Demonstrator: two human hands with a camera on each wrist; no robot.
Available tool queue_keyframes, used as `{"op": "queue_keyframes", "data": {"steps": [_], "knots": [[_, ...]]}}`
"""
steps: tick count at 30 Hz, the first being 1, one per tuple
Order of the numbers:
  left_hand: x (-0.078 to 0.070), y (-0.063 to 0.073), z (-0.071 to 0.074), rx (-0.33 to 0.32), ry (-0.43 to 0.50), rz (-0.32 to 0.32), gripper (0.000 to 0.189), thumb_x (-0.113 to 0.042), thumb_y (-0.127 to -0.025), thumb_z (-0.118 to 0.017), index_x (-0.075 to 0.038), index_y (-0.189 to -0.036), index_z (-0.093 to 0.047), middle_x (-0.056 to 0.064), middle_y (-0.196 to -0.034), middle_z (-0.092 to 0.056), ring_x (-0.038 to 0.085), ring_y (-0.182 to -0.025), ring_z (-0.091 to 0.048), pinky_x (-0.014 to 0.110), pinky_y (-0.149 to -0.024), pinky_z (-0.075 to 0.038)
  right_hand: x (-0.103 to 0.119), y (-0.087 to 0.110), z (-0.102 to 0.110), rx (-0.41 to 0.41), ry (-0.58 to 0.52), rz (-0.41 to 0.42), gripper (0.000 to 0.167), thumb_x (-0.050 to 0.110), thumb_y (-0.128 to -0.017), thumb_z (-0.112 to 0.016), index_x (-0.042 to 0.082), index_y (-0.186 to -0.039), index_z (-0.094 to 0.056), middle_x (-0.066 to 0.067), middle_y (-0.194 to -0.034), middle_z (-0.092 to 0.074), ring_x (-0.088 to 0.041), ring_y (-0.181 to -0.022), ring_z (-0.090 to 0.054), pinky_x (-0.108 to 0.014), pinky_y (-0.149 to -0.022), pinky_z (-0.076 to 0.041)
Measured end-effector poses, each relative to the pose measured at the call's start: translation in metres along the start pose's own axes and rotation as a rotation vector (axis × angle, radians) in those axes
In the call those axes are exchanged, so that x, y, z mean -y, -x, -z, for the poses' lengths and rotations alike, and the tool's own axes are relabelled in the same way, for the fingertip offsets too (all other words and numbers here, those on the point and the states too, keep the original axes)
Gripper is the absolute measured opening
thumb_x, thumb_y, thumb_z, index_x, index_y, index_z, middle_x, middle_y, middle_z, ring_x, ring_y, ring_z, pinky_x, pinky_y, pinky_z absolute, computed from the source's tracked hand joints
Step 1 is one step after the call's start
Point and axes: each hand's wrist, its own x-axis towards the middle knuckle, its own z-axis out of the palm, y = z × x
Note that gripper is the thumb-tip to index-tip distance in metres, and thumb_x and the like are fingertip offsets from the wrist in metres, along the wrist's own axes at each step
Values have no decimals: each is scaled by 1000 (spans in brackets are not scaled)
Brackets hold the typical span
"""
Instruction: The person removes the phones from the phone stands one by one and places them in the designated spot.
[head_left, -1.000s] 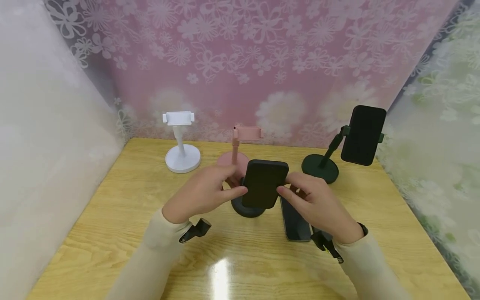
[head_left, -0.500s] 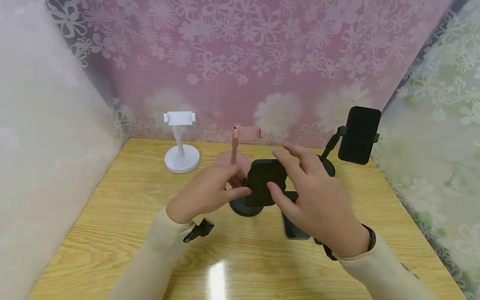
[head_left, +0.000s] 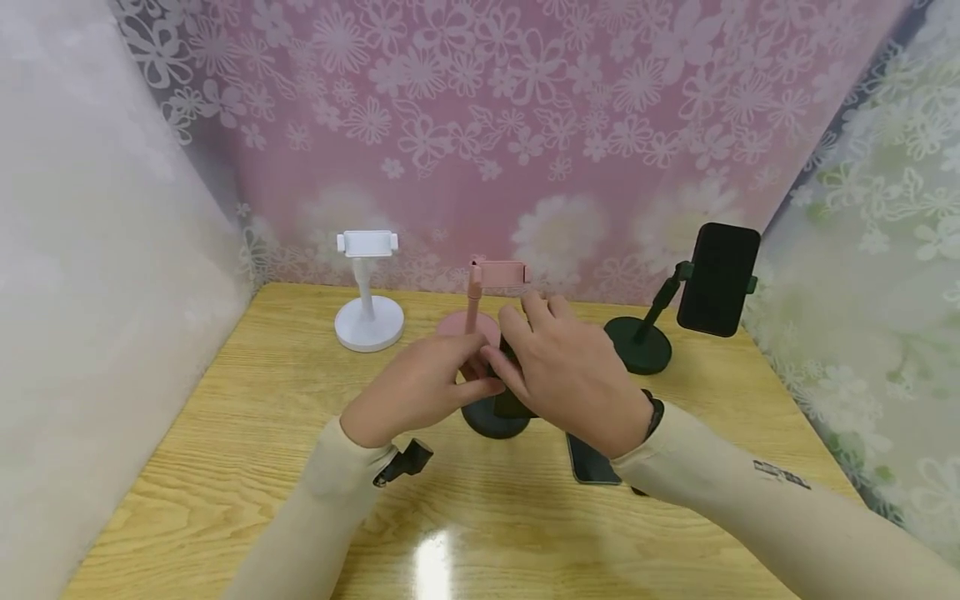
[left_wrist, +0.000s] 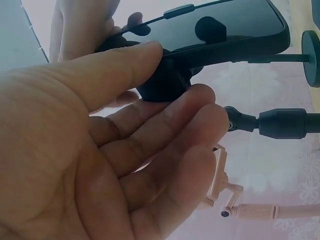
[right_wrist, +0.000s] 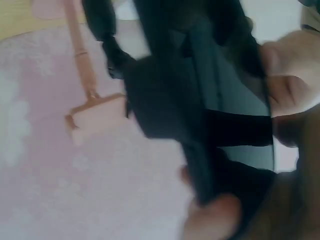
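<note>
A dark phone [left_wrist: 240,27] sits in the clamp of a black phone stand [head_left: 495,425] at the middle of the table. My left hand [head_left: 412,387] pinches the clamp [left_wrist: 162,82] at the phone's left side, thumb in front and fingers curled behind. Over the front of the phone lies my right hand [head_left: 573,371], its fingers bent over the upper edge and its thumb close to my left hand. Most of the phone is hidden by it in the head view. Blur in the right wrist view hides the exact finger contact on the phone [right_wrist: 240,90].
Behind stand a white phone stand [head_left: 367,323] and a pink phone stand [head_left: 501,273]. At right, a dark green stand [head_left: 637,343] bears an upright phone [head_left: 718,279]. Another phone [head_left: 592,461] lies flat on the table [head_left: 247,467], partly under my right wrist.
My right hand has left the phone's right edge, risen, and moved left across its front to the upper left. The left hand has stayed at the clamp.
</note>
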Motion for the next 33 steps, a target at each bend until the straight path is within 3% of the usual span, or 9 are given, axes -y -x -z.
{"op": "queue_keyframes", "data": {"steps": [6, 11, 16, 19, 23, 26, 33], "knots": [[-1, 0, -1, 11, 0, -31, 13, -29, -98, -74, -22, -104, -65, -17, -90, -68, -2, -79, -63, 26, -72, -54, -3, 1, -14, -141, -14, -6, 37, 36, -99, -64, 8, -80, -47, -3, -70, -40, -19, -57, -35, -27, -42, -24], [1, 0, -1, 18, 52, -41, 14, -29, -98, -74, -22, -105, -63, -16, -91, -68, -2, -81, -64, 26, -73, -55, -3, 2, -17, -177, -26, -13, 38, 36, -97, -65, 9, -78, -46, -2, -68, -38, -18, -56, -34, -27, -43, -24], [12, -8, -7, 19, 251, -120, 19, -22, -99, -73, -21, -110, -58, -8, -107, -61, 5, -88, -65, 29, -76, -56, -3, 3, -18, -191, -22, -10, 36, 32, -95, -67, 9, -77, -46, -2, -68, -39, -19, -57, -35, -27, -44, -23], [21, -14, -14, 24, 370, -163, 19, -19, -98, -73, -19, -109, -57, -2, -104, -59, 13, -85, -63, 32, -71, -55, -2, 4, -20, -191, -9, -6, 34, 31, -96, -64, 9, -76, -47, -2, -67, -41, -19, -56, -37, -27, -43, -23], [30, -19, -24, 38, 489, -160, 22, -12, -95, -76, -14, -102, -55, 3, -88, -59, 18, -74, -58, 31, -64, -50, 0, 4, -22, -193, 20, -2, 32, 31, -97, -61, 10, -75, -49, -2, -67, -44, -19, -56, -39, -26, -42, -24], [32, -22, -31, 56, 561, -146, 23, -8, -94, -76, -11, -102, -54, 6, -86, -60, 18, -68, -55, 28, -63, -49, 0, 5, -21, -193, 26, -10, 31, 31, -96, -61, 10, -76, -50, -3, -67, -45, -19, -56, -40, -26, -41, -24], [34, -27, -40, 118, 754, -130, 27, 2, -96, -69, -4, -119, -56, 12, -104, -70, 20, -88, -69, 30, -77, -57, -2, 2, -19, -185, 36, -9, 34, 32, -94, -63, 10, -73, -47, -3, -66, -44, -19, -56, -38, -26, -41, -25]]}}
